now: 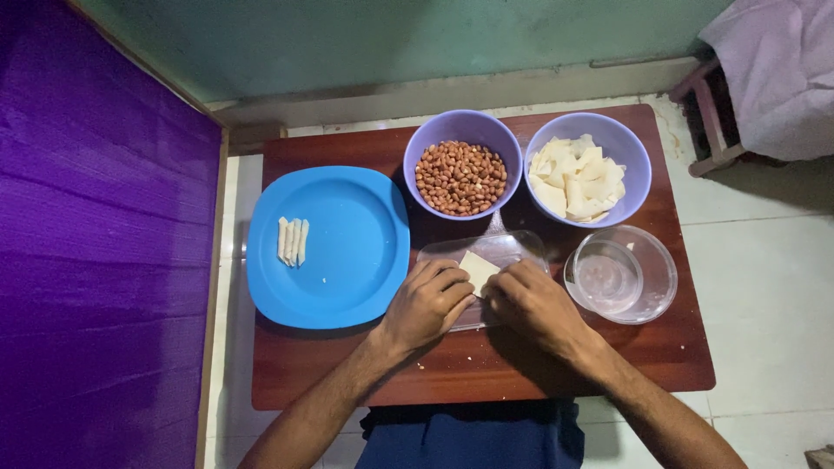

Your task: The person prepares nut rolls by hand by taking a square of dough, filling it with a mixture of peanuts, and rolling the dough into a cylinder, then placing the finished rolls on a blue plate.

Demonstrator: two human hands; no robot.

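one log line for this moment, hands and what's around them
left hand: on pale wrapper square | right hand: on same square | under: clear tray | near: blue plate, peanut bowl

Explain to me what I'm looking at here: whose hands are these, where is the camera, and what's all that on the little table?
There is no machine here. A person wears a camera on the head, so the single picture looks straight down at their own two bare hands. The left hand and right hand meet over a clear tray and together pinch a small pale square sheet. All of it sits on a small brown table. To the left lies a blue plate with a few pale rolled pieces side by side. At the back stand two purple bowls: the bowl of peanuts and the bowl of pale sheets. On the right is a clear empty-looking container.
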